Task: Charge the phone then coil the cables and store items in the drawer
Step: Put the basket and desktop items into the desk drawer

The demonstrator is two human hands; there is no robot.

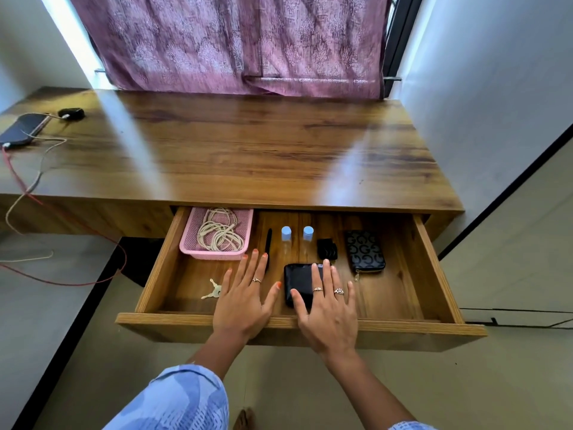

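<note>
In the open drawer (434,262), 2 hands with straight fingers, left hand (243,297) and right hand (328,308), hover by 1 black wallet (299,282), 2 bottles (286,235), 1 pink basket (214,254) of coiled cable (218,232).

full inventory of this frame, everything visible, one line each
phone: 1, dark, desk far left, cable plugged in
charger: 1, black, desk, beside phone
cables: 2, red and cream, trailing off desk left
desk: 1, brown wood
drawer: 1, wood, pulled open
basket: 1, pink, drawer back left
coiled cable: 1, cream, in basket
pen: 1, black, right of basket
bottles: 2, clear, blue caps, drawer back
clips: several, black, right of bottles
pouch: 1, black patterned, drawer right
keys: 1 bunch, pale, drawer front left
wallet: 1, black, under right hand
curtain: 1, purple, behind desk
left hand: flat, over drawer
right hand: flat, on wallet
</note>
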